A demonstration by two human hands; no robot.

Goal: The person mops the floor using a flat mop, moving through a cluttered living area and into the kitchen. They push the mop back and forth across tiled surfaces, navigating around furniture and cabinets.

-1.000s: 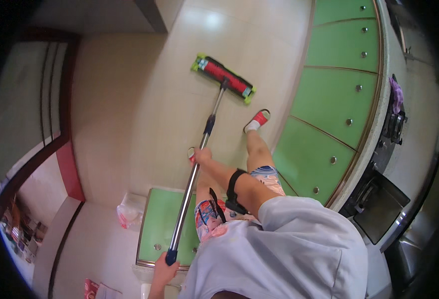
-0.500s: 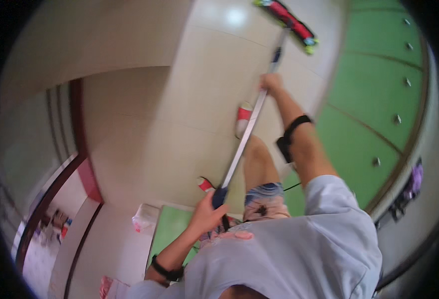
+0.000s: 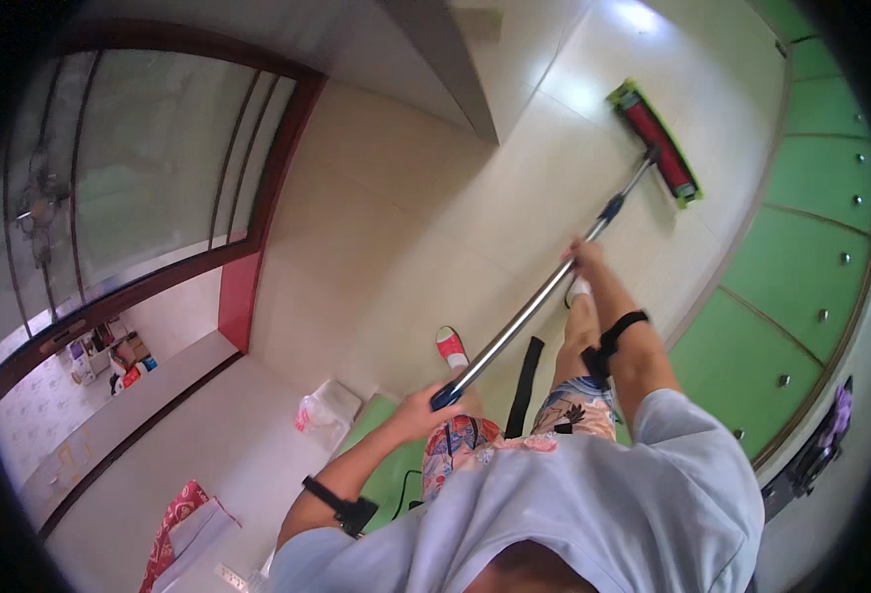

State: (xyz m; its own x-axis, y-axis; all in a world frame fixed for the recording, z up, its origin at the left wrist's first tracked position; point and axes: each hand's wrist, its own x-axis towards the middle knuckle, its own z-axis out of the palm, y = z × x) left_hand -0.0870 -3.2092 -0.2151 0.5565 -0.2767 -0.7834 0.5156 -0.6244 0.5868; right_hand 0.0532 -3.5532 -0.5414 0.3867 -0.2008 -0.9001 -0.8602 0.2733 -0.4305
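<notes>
A long silver mop handle (image 3: 516,328) runs slantwise from my waist toward the far right. At its far end the wide mop head (image 3: 659,144), red with lime-green edges, rests on the pale tiled floor. My left hand (image 3: 421,409) is closed round the dark blue grip at the near end. Farther along, my right hand (image 3: 585,257) is wrapped round the metal tube, below a blue collar (image 3: 611,208). Each forearm wears a black strap. A red shoe (image 3: 449,345) shows on my left foot; the handle and my right arm partly hide the other foot.
Green cabinets (image 3: 751,316) with round knobs line the right side. At left stands a dark-framed glass door (image 3: 159,148). A wall corner (image 3: 490,128) juts in at the top. Near my left arm are a white bag (image 3: 327,415) and a red patterned cloth (image 3: 173,524).
The mop head has come nearer and lies farther right in view. Both hands keep their hold on the handle. My view has turned, showing more of the glass door, and my feet have shifted.
</notes>
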